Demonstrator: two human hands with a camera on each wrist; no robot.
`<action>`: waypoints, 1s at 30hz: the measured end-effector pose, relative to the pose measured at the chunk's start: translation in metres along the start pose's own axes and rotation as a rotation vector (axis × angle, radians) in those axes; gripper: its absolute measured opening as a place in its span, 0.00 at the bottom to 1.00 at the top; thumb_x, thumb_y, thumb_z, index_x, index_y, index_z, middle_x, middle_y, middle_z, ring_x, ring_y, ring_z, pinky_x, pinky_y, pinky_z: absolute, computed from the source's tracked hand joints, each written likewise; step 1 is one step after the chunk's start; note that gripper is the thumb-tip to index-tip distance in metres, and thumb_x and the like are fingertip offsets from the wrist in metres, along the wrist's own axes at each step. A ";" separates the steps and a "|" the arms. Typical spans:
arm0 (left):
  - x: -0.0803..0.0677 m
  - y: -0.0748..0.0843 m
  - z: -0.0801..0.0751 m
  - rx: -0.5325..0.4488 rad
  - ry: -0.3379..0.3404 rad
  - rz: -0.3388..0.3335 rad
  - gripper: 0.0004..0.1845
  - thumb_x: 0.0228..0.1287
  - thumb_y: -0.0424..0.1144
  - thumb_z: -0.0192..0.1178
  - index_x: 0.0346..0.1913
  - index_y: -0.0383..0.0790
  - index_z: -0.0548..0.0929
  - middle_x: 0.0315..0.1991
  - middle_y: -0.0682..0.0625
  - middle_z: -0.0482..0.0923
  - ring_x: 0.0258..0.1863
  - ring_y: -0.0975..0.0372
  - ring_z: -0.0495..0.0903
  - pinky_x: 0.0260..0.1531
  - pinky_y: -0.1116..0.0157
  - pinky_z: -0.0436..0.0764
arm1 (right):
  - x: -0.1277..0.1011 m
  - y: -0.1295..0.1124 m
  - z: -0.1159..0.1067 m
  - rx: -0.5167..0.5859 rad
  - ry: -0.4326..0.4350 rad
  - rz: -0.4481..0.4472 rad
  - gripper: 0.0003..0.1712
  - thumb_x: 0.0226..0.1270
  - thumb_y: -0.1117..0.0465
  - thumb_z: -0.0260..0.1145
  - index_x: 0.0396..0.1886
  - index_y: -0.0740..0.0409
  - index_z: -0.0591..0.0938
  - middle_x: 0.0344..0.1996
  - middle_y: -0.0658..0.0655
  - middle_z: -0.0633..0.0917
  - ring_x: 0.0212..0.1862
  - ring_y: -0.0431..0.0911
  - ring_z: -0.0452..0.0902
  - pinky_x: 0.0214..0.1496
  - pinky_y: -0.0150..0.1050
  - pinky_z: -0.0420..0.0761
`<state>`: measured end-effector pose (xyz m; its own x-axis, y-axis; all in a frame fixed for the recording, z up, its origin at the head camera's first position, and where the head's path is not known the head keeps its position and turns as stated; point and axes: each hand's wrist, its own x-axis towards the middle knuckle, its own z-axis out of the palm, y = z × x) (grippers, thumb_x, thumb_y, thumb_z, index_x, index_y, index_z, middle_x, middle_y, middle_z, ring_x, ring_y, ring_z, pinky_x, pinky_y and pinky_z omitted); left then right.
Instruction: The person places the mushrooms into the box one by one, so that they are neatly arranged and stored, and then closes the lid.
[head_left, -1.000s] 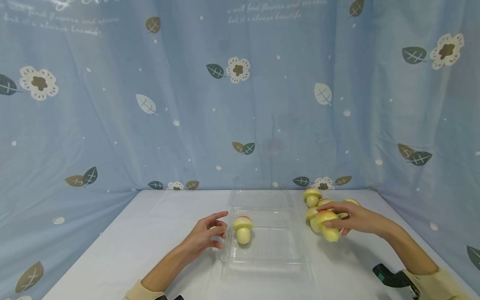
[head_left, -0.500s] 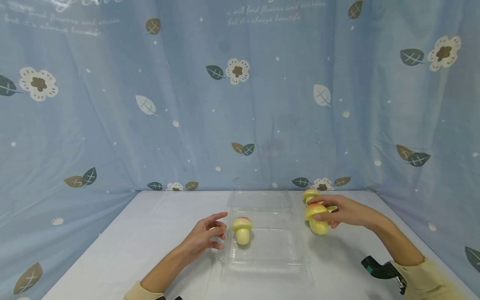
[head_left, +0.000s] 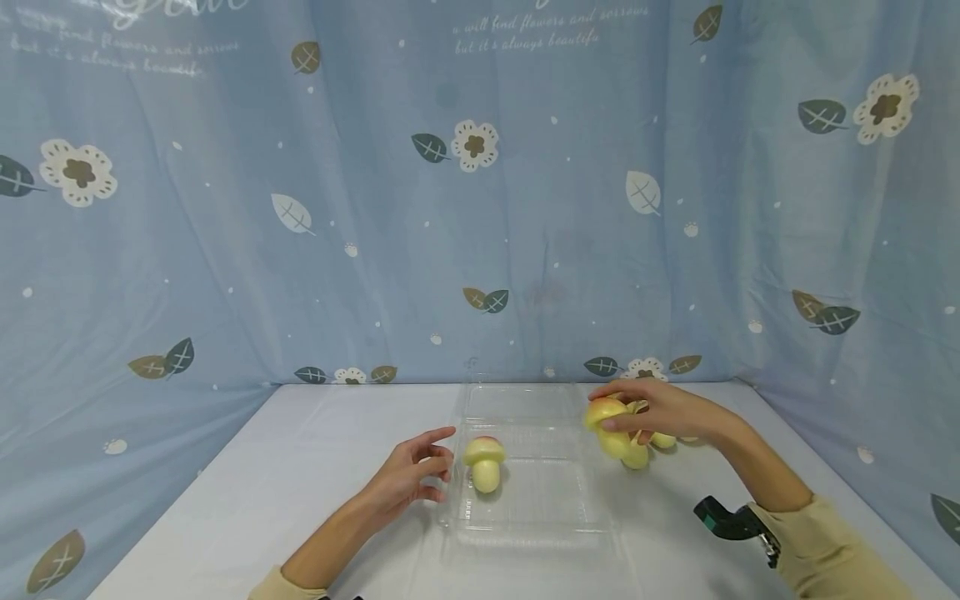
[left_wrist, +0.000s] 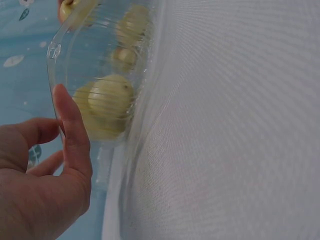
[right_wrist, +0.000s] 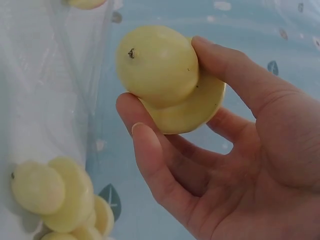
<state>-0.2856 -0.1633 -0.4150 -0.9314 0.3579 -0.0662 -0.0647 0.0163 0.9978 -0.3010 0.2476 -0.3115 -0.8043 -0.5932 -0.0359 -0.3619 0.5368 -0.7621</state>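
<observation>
Mushroom (right_wrist: 167,80) is pinched by its cap in the right hand (head_left: 660,412), carried above the table beside the clear tray (head_left: 536,521), whose edge is touched by the left hand (head_left: 408,475), fingers loosely spread, steadying it

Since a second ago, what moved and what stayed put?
The right hand lifted the mushroom it grips off the pile and carried it left, toward the clear tray. The left hand stayed at the tray's left edge, and the mushroom in the tray did not move.
</observation>
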 end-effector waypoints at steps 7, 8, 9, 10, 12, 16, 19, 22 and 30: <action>-0.001 0.001 0.000 0.003 0.000 -0.004 0.35 0.66 0.34 0.59 0.74 0.40 0.61 0.45 0.48 0.73 0.33 0.63 0.77 0.27 0.68 0.83 | 0.008 -0.012 0.002 -0.052 -0.023 -0.030 0.31 0.69 0.52 0.65 0.68 0.58 0.71 0.53 0.62 0.81 0.40 0.49 0.82 0.37 0.44 0.86; -0.001 0.001 0.000 0.004 0.001 -0.002 0.35 0.66 0.34 0.59 0.74 0.39 0.61 0.46 0.48 0.73 0.33 0.63 0.77 0.27 0.68 0.83 | 0.009 -0.014 0.002 -0.055 -0.024 -0.029 0.31 0.69 0.52 0.65 0.68 0.58 0.72 0.53 0.62 0.81 0.41 0.49 0.82 0.37 0.44 0.86; -0.001 0.001 0.000 0.003 0.001 -0.001 0.35 0.66 0.33 0.59 0.74 0.40 0.61 0.46 0.47 0.73 0.33 0.63 0.77 0.27 0.68 0.83 | 0.010 -0.015 0.002 -0.059 -0.025 -0.030 0.31 0.69 0.52 0.65 0.68 0.57 0.72 0.53 0.62 0.81 0.42 0.49 0.82 0.37 0.44 0.86; -0.001 0.001 0.000 0.004 0.001 0.000 0.34 0.66 0.33 0.59 0.74 0.40 0.61 0.46 0.47 0.73 0.33 0.63 0.77 0.27 0.68 0.84 | 0.012 -0.017 0.003 -0.059 -0.025 -0.026 0.30 0.69 0.52 0.66 0.67 0.56 0.72 0.54 0.62 0.81 0.43 0.49 0.82 0.37 0.45 0.86; -0.001 0.001 0.000 0.005 0.002 0.001 0.35 0.66 0.33 0.59 0.74 0.39 0.61 0.46 0.47 0.73 0.33 0.63 0.77 0.27 0.68 0.84 | 0.014 -0.020 0.004 -0.063 -0.026 -0.020 0.30 0.68 0.51 0.66 0.67 0.56 0.73 0.55 0.61 0.81 0.43 0.49 0.82 0.38 0.45 0.86; 0.000 0.001 0.000 0.005 0.003 0.000 0.35 0.66 0.33 0.60 0.74 0.40 0.62 0.46 0.47 0.73 0.33 0.63 0.77 0.27 0.68 0.84 | 0.020 -0.025 0.008 -0.060 -0.029 0.004 0.31 0.67 0.50 0.67 0.67 0.55 0.73 0.55 0.61 0.80 0.41 0.48 0.83 0.39 0.45 0.86; 0.000 0.001 0.000 0.003 0.000 0.002 0.35 0.66 0.34 0.60 0.74 0.39 0.61 0.47 0.46 0.73 0.33 0.63 0.77 0.27 0.68 0.84 | 0.024 -0.026 0.011 -0.040 -0.031 0.024 0.32 0.66 0.49 0.68 0.66 0.55 0.73 0.56 0.62 0.79 0.37 0.49 0.83 0.38 0.43 0.86; 0.000 0.000 -0.001 -0.002 -0.006 0.004 0.35 0.66 0.33 0.59 0.74 0.39 0.61 0.47 0.46 0.73 0.33 0.63 0.77 0.26 0.68 0.84 | 0.029 -0.027 0.015 -0.017 -0.040 0.033 0.32 0.65 0.49 0.69 0.65 0.55 0.74 0.55 0.62 0.79 0.34 0.52 0.84 0.37 0.42 0.86; 0.001 -0.002 -0.001 -0.004 -0.008 0.011 0.35 0.66 0.32 0.58 0.75 0.38 0.60 0.44 0.49 0.73 0.34 0.63 0.77 0.26 0.68 0.84 | 0.047 -0.034 0.028 -0.044 -0.057 0.026 0.31 0.63 0.49 0.70 0.64 0.55 0.75 0.52 0.60 0.80 0.31 0.50 0.84 0.37 0.46 0.87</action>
<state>-0.2869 -0.1640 -0.4169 -0.9292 0.3654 -0.0555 -0.0561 0.0090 0.9984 -0.3128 0.1844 -0.3055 -0.7859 -0.6114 -0.0926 -0.3632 0.5776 -0.7311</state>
